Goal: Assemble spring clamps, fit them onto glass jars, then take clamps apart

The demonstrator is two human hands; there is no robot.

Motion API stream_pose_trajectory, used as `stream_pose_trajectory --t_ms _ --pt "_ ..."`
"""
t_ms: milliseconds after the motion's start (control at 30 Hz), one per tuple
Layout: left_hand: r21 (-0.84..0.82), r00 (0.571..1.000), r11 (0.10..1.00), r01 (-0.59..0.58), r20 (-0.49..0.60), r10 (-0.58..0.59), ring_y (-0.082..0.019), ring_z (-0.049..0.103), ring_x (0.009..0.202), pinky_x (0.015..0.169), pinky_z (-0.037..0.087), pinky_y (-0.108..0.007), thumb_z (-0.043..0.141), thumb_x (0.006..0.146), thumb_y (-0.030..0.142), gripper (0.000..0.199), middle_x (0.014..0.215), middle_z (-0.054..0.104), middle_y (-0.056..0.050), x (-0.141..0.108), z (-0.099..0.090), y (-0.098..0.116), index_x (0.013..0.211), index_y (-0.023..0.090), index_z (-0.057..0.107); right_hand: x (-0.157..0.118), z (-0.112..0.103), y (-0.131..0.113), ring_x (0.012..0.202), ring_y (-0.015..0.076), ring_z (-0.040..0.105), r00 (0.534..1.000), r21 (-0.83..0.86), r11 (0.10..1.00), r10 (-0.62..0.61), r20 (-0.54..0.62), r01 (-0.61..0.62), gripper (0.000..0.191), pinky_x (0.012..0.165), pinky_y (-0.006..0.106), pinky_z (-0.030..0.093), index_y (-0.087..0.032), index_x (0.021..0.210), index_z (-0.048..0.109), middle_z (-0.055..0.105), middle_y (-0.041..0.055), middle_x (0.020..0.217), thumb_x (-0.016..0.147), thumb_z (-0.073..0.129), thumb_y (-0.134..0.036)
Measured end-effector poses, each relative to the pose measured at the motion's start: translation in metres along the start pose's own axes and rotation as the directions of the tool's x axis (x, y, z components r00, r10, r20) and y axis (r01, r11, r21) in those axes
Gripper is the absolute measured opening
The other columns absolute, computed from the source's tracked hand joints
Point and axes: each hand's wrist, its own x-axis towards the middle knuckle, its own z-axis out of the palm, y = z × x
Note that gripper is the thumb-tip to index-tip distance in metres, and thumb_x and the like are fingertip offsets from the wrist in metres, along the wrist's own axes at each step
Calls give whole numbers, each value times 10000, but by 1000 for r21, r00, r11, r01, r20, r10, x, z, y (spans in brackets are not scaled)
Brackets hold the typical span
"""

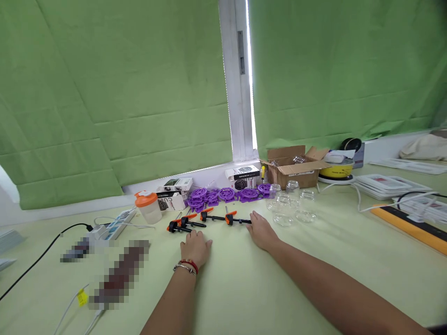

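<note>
- White power strip (120,223) lies at left on the pale green table (226,288), cables about it; a pixelated dark object (122,274) sits nearer the camera.
- Translucent cup (152,214) with an orange lid (146,199) stands upright just beside a printed carton (173,201).
- Four black-and-orange tools lie in a row at mid-table: the leftmost tool (172,227), the second tool (188,222), the third tool (211,217) and the rightmost tool (238,220); their black rods point right.
- Left hand (195,249), bracelets (186,265) at the wrist, rests palm down just in front of the two leftmost tools; its fingers bunch together, thumb apart, and whether they touch a rod cannot be told.
- Purple openwork parts (227,194) spread behind the tools.
- Right hand (263,231) reaches the rod end of the rightmost tool; its fingers press together, tips at the rod, but whether they pinch it cannot be told.
- Clear jars (284,203) cluster beyond that hand; an open cardboard box (300,179) stands behind.
- Orange-and-black bar (412,229) lies at far right.
</note>
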Motion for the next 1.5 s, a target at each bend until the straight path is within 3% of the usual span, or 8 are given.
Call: stream_pose_trajectory --t_ms 267,767,900,1000,1100,1200,1300,1500 --pt "-5 991 1000 -5 136 5 -375 198 1316 976 168 -620 297 798 565 711 1441 228 -242 -5 13 3 1310 75 356 -37 -14 17 1376 279 84 964 -151 984 -57 260 99 783 1111 415 98 -47 1410 211 139 148 1490 856 185 -600" --pt "10 990 995 -98 99 96 -382 165 1334 984 139 -623 224 793 639 802 1442 215 -256 -17 7 1 1340 61 326 -35 -15 18 1376 286 68 958 -145 984 -58 281 102 787 1101 449 68 -69 1412 214 125 140 1495 849 174 -618" --pt "-41 977 985 -169 124 173 -375 122 1350 1012 108 -605 260 785 652 823 1448 198 -254 -18 6 1 1358 63 309 -33 -23 14 1309 294 276 982 -119 988 -78 171 99 611 1062 430 190 -100 1338 381 363 157 1405 886 263 -494" --pt "-139 930 940 -311 157 331 -298 89 1373 1076 83 -504 310 797 618 793 1485 144 -174 -20 4 3 1405 117 215 -31 -38 13 1158 292 429 987 -93 989 -128 -93 119 405 998 412 273 -143 1185 524 523 158 1227 885 348 -351" --pt "-194 886 888 -417 131 445 -244 77 1381 1101 110 -406 362 805 568 819 1503 66 -136 -20 2 11 1429 117 82 -27 -51 19 1228 316 313 893 -55 996 -88 -442 71 427 1019 457 225 -142 1230 431 415 161 1301 840 442 -314" --pt "-187 878 867 -461 43 476 -241 104 1378 1093 175 -370 401 815 491 813 1509 5 -124 -16 4 23 1431 113 29 -20 -55 33 1267 327 228 777 61 997 70 -626 -40 616 1024 492 210 -113 1302 268 283 183 1358 784 510 -343" --pt "-170 882 866 -470 -48 469 -267 156 1365 1080 208 -374 402 831 400 748 1510 -36 -116 -5 11 38 1431 116 59 -12 -50 49 1256 333 247 751 166 980 191 -632 -108 742 1016 493 236 -123 1317 193 301 184 1330 720 561 -367" --pt "-152 905 893 -424 -52 421 -268 139 1369 1081 169 -447 361 819 166 627 1516 14 -74 27 25 63 1415 212 174 -7 -41 60 1206 344 339 814 254 946 304 -495 -199 900 986 443 318 -125 1375 67 339 188 1322 672 586 -342"
